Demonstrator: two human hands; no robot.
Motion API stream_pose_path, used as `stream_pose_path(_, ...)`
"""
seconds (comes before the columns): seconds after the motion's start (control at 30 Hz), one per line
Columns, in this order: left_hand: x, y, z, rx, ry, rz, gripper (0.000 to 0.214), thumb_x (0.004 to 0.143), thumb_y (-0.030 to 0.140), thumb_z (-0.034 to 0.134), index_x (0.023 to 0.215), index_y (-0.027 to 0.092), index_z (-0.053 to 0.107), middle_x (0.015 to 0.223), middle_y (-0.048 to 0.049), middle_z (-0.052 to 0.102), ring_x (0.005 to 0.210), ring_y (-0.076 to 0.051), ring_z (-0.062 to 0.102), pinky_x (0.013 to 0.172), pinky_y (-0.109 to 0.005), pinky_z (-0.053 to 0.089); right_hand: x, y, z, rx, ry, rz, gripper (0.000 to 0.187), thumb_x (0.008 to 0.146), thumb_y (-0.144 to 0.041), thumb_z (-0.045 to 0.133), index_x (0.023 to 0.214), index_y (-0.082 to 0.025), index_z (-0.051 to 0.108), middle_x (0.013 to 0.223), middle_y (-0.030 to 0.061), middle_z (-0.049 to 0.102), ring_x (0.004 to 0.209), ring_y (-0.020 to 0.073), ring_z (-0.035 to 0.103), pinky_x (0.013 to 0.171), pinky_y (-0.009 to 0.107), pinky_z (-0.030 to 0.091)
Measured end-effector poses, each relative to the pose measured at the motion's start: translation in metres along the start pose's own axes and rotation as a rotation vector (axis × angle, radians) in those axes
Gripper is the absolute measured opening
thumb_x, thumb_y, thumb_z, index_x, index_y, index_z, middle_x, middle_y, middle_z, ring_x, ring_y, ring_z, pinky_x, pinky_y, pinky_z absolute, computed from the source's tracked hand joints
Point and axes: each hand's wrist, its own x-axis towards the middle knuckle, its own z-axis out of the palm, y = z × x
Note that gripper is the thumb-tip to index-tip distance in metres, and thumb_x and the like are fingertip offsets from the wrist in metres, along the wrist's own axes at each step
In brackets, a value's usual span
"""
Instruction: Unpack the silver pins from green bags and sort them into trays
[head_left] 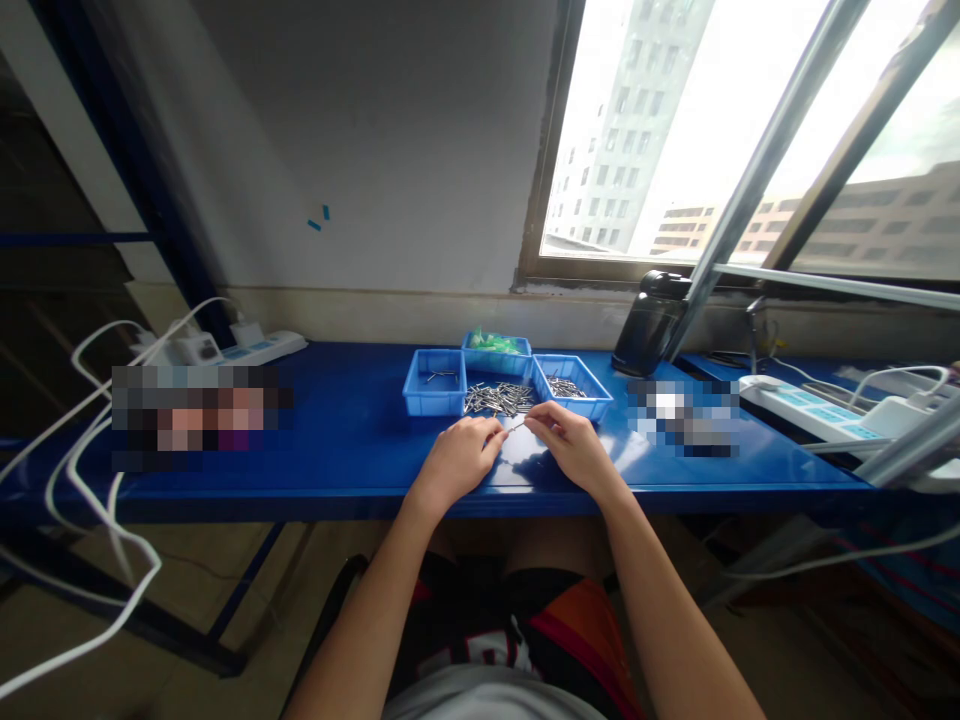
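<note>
My left hand (pixel 463 452) and my right hand (pixel 574 440) meet above the front of the blue table, fingertips pinched. A thin metal pin (pixel 517 427), perhaps a screw or rivet, spans the small gap between them, one end in each pinch. Just beyond lies a loose pile of similar silvery metal pins (pixel 499 398). Left of the pile, a blue bin (pixel 435 405) has a few pins on its bottom. The right blue bin (pixel 589 408) contains many more. A third blue bin (pixel 495 367) behind holds green plastic-like material. The pin's exact kind is too small to tell.
A black bottle (pixel 651 322) stands by the window at the back right. White power strips lie at the left (pixel 262 348) and right (pixel 806 410), with white cables (pixel 112 530) hanging at the left. Blurred-out items sit at both sides. The table's front edge (pixel 300 508) crosses before my lap.
</note>
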Motion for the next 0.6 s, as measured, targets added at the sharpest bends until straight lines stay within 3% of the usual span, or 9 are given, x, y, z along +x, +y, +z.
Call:
stream_pose_path(0.23,0.001,0.000,0.000,0.034,0.045,-0.090,0.024,0.089,0.030,0.040,0.087,0.021,0.062,0.087,-0.0056,0.067,0.085,-0.020,0.061,0.071,-0.027,0.044,0.002,0.000,0.003,-0.145,-0.002,-0.079,0.018,0.087,-0.033,0.049,0.085,-0.020,0.062,0.079,0.0036,0.064,0.071,0.0172,0.058,0.066,0.028,0.045)
stream_pose_path(0.37,0.002,-0.001,0.002,0.078,0.070,-0.126,0.022,0.088,0.030,0.041,0.086,0.021,0.061,0.088,-0.0056,0.067,0.084,-0.020,0.061,0.070,-0.027,0.043,0.006,-0.001,-0.006,-0.305,0.116,-0.118,0.018,0.089,-0.027,0.046,0.086,-0.020,0.062,0.081,0.0055,0.064,0.073,0.0180,0.058,0.069,0.028,0.044)
stream_pose_path(0.5,0.003,-0.003,0.003,0.135,0.122,-0.200,0.021,0.088,0.030,0.043,0.083,0.021,0.061,0.085,-0.0061,0.067,0.082,-0.021,0.060,0.068,-0.027,0.043,0.017,0.010,-0.030,-0.660,0.308,0.015,0.020,0.089,-0.026,0.045,0.088,-0.018,0.063,0.083,0.0090,0.064,0.077,0.0227,0.058,0.065,0.031,0.042)
stream_pose_path(0.6,0.003,-0.003,0.003,0.171,0.167,-0.305,0.021,0.087,0.030,0.043,0.082,0.020,0.061,0.085,-0.0074,0.068,0.081,-0.022,0.061,0.066,-0.027,0.042,0.026,0.016,-0.042,-0.829,0.279,0.100,0.021,0.088,-0.025,0.046,0.088,-0.017,0.065,0.082,0.0111,0.064,0.077,0.0249,0.057,0.061,0.031,0.040)
